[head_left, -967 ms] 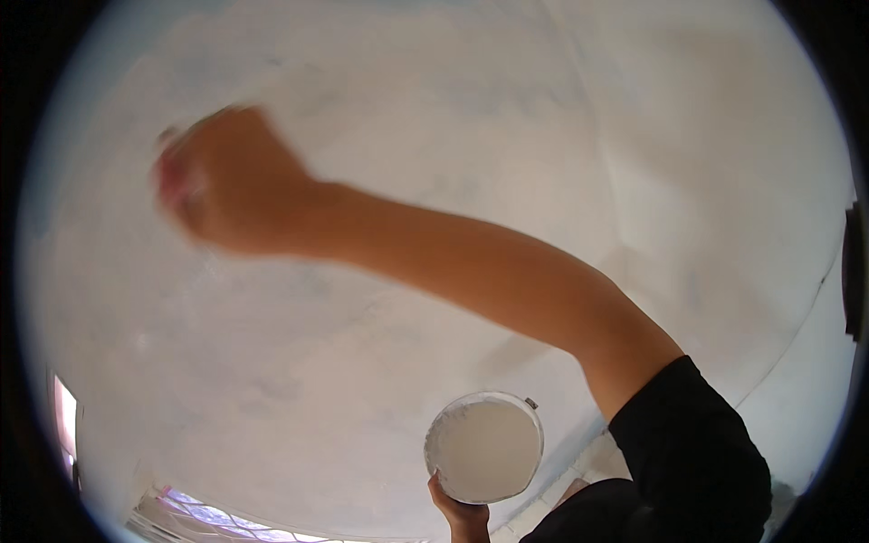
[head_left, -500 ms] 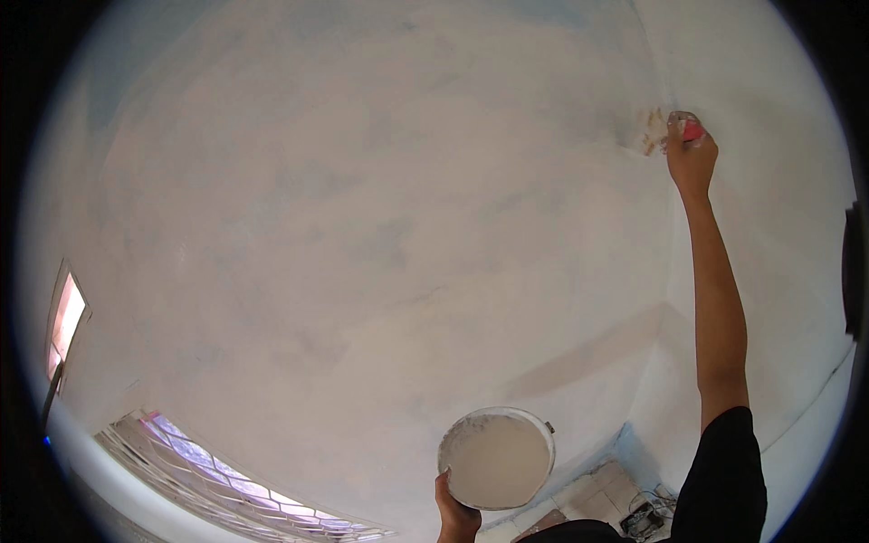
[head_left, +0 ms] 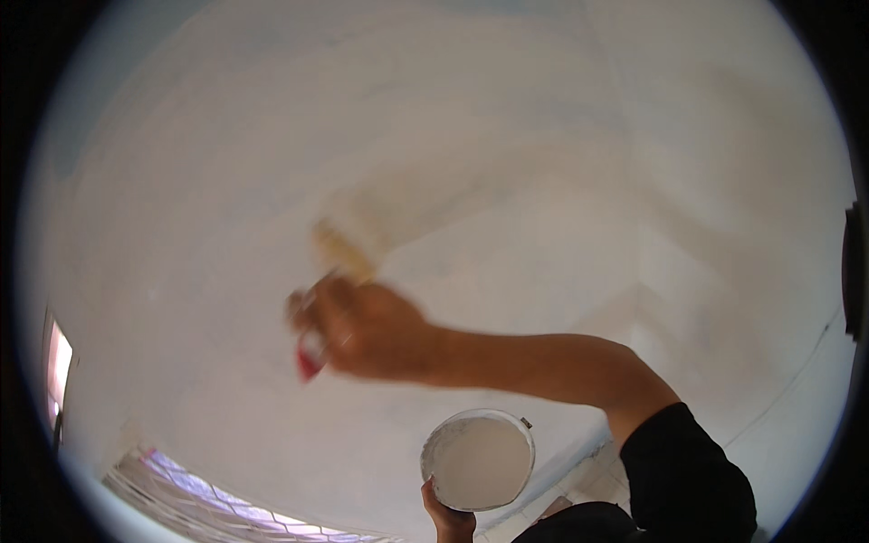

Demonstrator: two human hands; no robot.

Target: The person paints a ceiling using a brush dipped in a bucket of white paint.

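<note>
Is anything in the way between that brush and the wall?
Nothing visible is. The brush, in the right hand, shows against the wall with no other thing between; blur hides whether they touch.

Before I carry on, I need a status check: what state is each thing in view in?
Right hand: closed around the brush, blurred.
Brush: bristles up, red handle end down; contact with the wall unclear.
Left hand: gripping the bucket's near side.
Bucket: uncovered, partly filled.
Pale liquid: inside the bucket.
Wall: mostly whitish, patchy, bluish toward upper left.
Barred window: bright behind its bars.
</note>
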